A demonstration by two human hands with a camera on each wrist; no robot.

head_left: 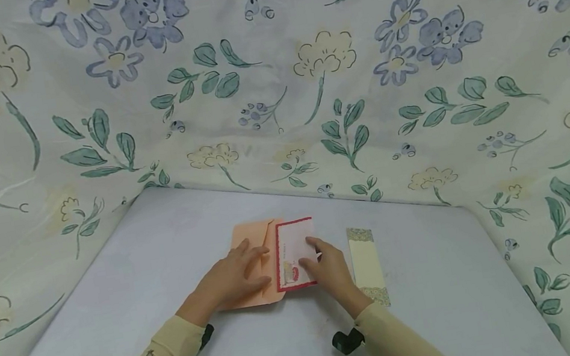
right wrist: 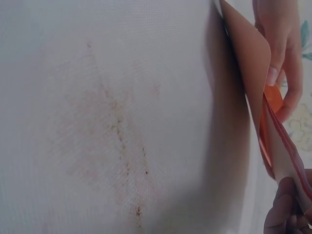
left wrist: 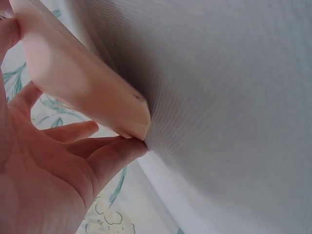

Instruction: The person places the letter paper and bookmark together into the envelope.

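A peach paper envelope (head_left: pixel 251 231) lies tilted under my left hand (head_left: pixel 233 273), whose fingers and thumb hold it near its open side. In the left wrist view, fingertips touch the lower edge of the envelope (left wrist: pixel 83 78), which stands slightly off the table. My right hand (head_left: pixel 335 271) pinches the right edge of a white card (head_left: pixel 293 239) with a red border and a small printed picture. The right wrist view shows the left part of the card (right wrist: pixel 282 151) at the envelope's mouth, between its layers; how deep it sits is hidden.
To the right of my right hand, a cream paper strip (head_left: pixel 365 258) with patterned ends lies on the white table (head_left: pixel 442 283). Flower-patterned cloth (head_left: pixel 271 82) rises behind the table and along its sides. Brownish stains (right wrist: pixel 119 126) mark the table surface.
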